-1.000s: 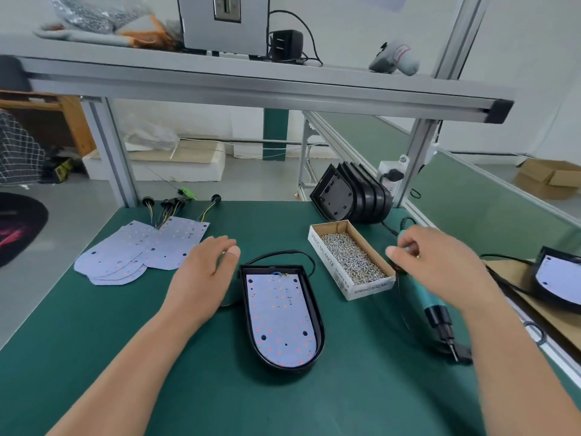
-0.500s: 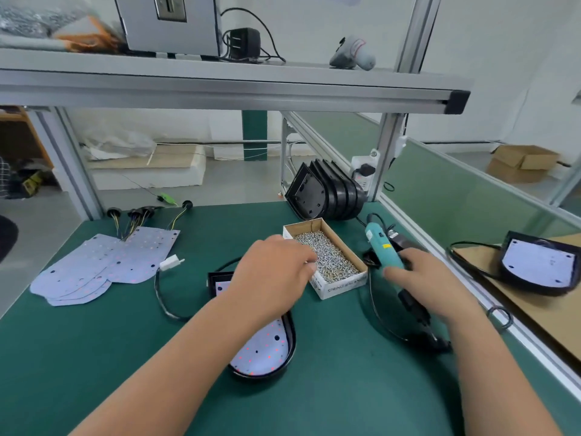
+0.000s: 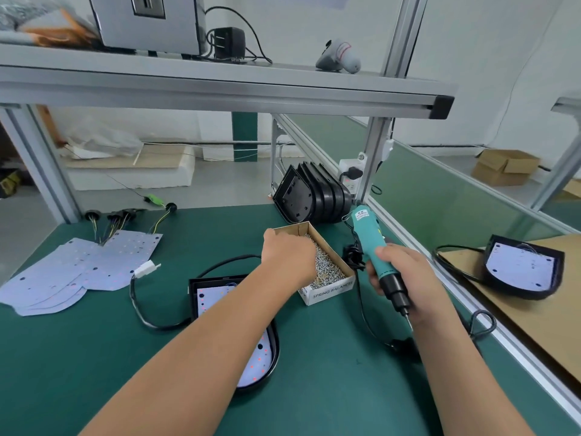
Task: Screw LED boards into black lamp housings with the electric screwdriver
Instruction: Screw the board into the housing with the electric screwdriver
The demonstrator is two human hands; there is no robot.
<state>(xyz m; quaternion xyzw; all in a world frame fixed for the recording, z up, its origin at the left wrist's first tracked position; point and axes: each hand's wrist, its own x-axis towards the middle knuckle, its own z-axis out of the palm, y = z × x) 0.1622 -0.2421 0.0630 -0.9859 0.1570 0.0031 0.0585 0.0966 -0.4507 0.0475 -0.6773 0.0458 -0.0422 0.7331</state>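
Note:
A black lamp housing (image 3: 274, 357) with a white LED board (image 3: 211, 298) in it lies on the green mat, partly hidden under my left forearm. My left hand (image 3: 287, 256) reaches into the cardboard screw box (image 3: 328, 291), its fingertips down among the small silver screws (image 3: 327, 269) and hidden by the back of the hand. Right of the box, my right hand (image 3: 405, 278) grips the teal electric screwdriver (image 3: 367, 235), lifted off the mat with its black tip (image 3: 404, 306) pointing down towards me.
Several empty black housings (image 3: 311, 196) lean in a stack behind the box. Loose LED boards (image 3: 78, 272) with wired plugs lie at the left. The housing's cable ends in a white connector (image 3: 147, 269). Another lamp with its board (image 3: 522, 267) sits on cardboard at the right.
My left hand left the housing and went right into the screw box. My right hand picked the screwdriver up off the mat and raised it.

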